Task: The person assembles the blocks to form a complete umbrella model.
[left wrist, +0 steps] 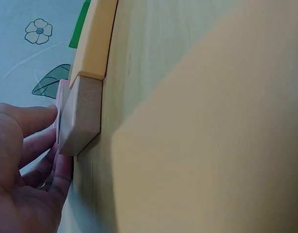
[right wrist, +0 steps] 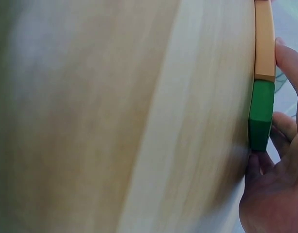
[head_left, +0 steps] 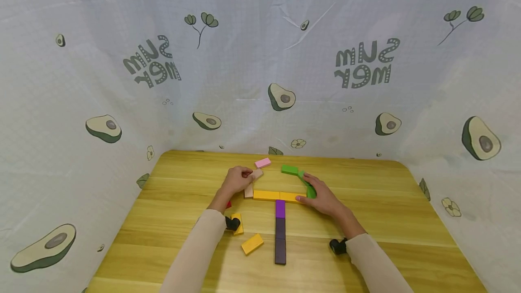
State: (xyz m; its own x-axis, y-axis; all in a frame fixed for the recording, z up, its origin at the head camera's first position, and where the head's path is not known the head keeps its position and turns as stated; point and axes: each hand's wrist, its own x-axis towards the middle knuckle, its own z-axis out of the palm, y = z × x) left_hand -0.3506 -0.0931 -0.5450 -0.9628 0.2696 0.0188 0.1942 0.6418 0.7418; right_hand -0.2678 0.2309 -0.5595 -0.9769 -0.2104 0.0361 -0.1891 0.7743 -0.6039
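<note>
My left hand (head_left: 238, 180) pinches a beige block (head_left: 256, 174) between thumb and fingers; it meets a second beige block (head_left: 248, 191) at an angle. In the left wrist view, the nearer beige block (left wrist: 83, 114) partly hides the held one. My right hand (head_left: 323, 197) rests its thumb on a yellow block (head_left: 290, 196), with its fingers along two green blocks, the nearer one (head_left: 311, 192) partly covered. The right wrist view shows this green block (right wrist: 261, 114) touching the yellow one's end. Two yellow blocks lie end to end, above a purple block (head_left: 280, 209).
Two dark blocks (head_left: 280, 241) continue the purple block's column towards me. Behind lie a pink block (head_left: 262, 163) and a green block (head_left: 289, 169). Loose yellow blocks (head_left: 253, 244) and a partly hidden red block (head_left: 229, 204) lie at the left. A patterned curtain (head_left: 252, 67) surrounds the table.
</note>
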